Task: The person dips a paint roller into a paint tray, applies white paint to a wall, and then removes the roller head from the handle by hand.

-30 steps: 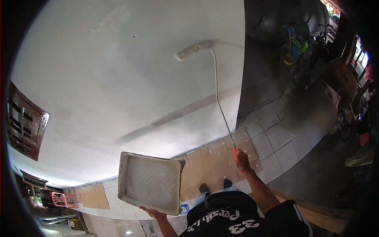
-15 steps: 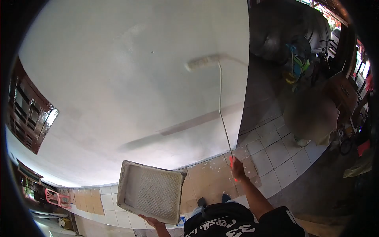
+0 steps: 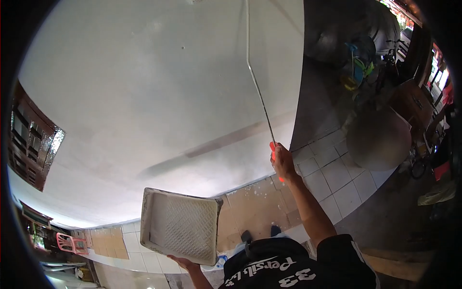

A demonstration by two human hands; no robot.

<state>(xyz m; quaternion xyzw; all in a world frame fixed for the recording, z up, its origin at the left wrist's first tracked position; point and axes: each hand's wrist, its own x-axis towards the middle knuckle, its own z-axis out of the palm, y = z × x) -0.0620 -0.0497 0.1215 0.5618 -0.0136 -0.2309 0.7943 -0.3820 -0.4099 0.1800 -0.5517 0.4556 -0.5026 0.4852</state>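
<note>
My right hand (image 3: 283,164) is closed around the red handle of a paint roller (image 3: 258,89). Its long bent metal rod reaches up in front of the white wall (image 3: 125,106), and the roller head is almost wholly cut off by the top of the view. With my left hand (image 3: 186,264) I support a paint tray (image 3: 155,219) at its lower edge; some of the fingers are hidden beneath it. The tray is tilted toward me, showing a ribbed ramp coated with whitish paint. A darker grey-pink band crosses the wall below the rod.
Brown sheets (image 3: 257,204) spotted with paint cover floor tiles along the wall's foot. A dark wooden window (image 3: 31,137) is at left, with a pink plastic chair (image 3: 72,243) below it. Right of the wall's edge stand a covered bulky object (image 3: 351,29) and a wooden cabinet (image 3: 411,106).
My right hand has risen and moved slightly left, pushing the roller up the wall until its head has nearly left the view. The tray has shifted slightly up and left.
</note>
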